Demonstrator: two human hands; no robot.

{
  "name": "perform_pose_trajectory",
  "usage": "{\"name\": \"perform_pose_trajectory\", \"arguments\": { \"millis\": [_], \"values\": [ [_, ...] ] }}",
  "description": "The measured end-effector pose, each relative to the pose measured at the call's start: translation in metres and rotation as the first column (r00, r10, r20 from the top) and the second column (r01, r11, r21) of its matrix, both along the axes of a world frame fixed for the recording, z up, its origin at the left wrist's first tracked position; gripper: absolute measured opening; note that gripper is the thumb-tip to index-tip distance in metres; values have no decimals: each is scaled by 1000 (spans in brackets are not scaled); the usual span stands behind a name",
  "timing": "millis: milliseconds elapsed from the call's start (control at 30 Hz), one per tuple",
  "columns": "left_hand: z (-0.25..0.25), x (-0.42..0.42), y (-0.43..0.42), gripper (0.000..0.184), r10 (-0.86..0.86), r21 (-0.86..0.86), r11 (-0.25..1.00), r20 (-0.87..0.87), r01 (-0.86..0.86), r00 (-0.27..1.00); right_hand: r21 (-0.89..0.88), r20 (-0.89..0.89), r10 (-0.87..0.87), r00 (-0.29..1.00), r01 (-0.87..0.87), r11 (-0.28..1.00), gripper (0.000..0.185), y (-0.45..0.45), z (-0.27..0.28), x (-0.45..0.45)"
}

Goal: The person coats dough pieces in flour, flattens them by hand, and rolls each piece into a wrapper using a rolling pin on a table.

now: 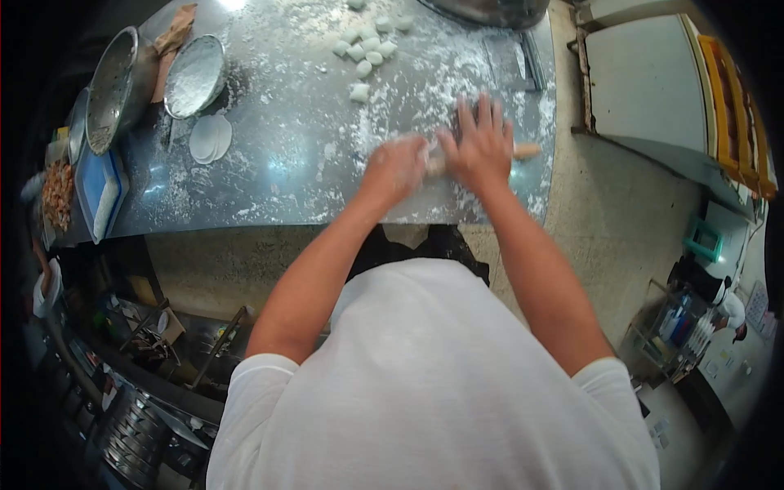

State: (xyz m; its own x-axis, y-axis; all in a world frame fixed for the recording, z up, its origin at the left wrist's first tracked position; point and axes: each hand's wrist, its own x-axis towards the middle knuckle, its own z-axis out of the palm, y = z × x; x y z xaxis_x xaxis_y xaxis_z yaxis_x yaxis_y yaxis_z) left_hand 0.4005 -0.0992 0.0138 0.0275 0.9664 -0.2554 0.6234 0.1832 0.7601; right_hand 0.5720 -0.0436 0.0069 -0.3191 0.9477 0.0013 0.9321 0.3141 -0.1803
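Note:
My right hand (480, 151) lies palm down across a wooden rolling pin (527, 151), its fingers stretched out and spread. The pin's handle sticks out to the right of it. Beside it, my left hand (396, 170) is closed with the fingers curled at the left end of the pin. Motion blurs those fingertips, and what they pinch is hidden. Beyond my hands lie several small floured dough pieces (374, 57) in a loose cluster. A short stack of thin round dough wrappers (211, 139) rests further left on the table.
The steel table (278, 98) is dusted with flour. At its left stand a bowl of flour (194, 77), a large metal bowl (122, 90) and a blue tray (102, 192). A dark scraper-like piece (531, 61) lies far right. Another person (731, 310) is in the background.

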Motion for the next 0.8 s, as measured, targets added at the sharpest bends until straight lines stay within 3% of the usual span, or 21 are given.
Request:
{"name": "perform_pose_trajectory", "arguments": {
  "millis": [33, 133, 200, 267, 333, 400, 533, 633, 700, 733, 800],
  "values": [
    [-4, 1, 2, 24, 50, 111, 993, -46, -45, 998, 28, -30, -29, 999, 30, 999, 69, 16, -4, -8],
    [-4, -3, 23, 25, 4, 199, 980, -47, 5, 999, 151, -128, -31, 991, 50, 987, 69, 42, -13, -20],
    [-3, -6, 28, 26, -55, 217, 973, -89, 74, 995, 83, -139, -18, 990, 30, 996, 68, 23, -6, -10],
    [-4, -8, 22, 25, -128, 156, 976, -164, 154, 978, -8, -79, 63, 995, -64, 998, 68, -19, -3, 18],
    [-2, -9, 8, 23, -70, 163, 983, -87, 84, 994, -55, -30, 131, 991, -132, 990, 68, -59, -5, 41],
    [-1, -10, -3, 21, -1, -90, 996, 96, 10, 995, -26, 74, 103, 992, -102, 994, 67, -85, -10, 52],
    [2, -9, -3, 22, -43, -83, 996, 26, 45, 999, -25, 40, -4, 999, 5, 1000, 70, -11, 2, 4],
    [-3, -10, 21, 25, 44, 192, 981, -55, -32, 998, 37, -17, -26, 1000, 27, 999, 71, 32, -17, -11],
    [0, -13, 27, 26, -40, 183, 981, -109, 60, 993, 99, -97, -23, 995, 32, 995, 71, 33, -16, -11],
    [1, -16, 30, 26, -118, 149, 979, -156, 142, 981, 89, -42, -22, 999, 26, 996, 71, 19, -12, -6],
    [-9, -18, 22, 26, -105, 200, 970, -161, 137, 981, 37, 7, 28, 1000, -28, 999, 70, -27, -10, 17]
  ]
}}
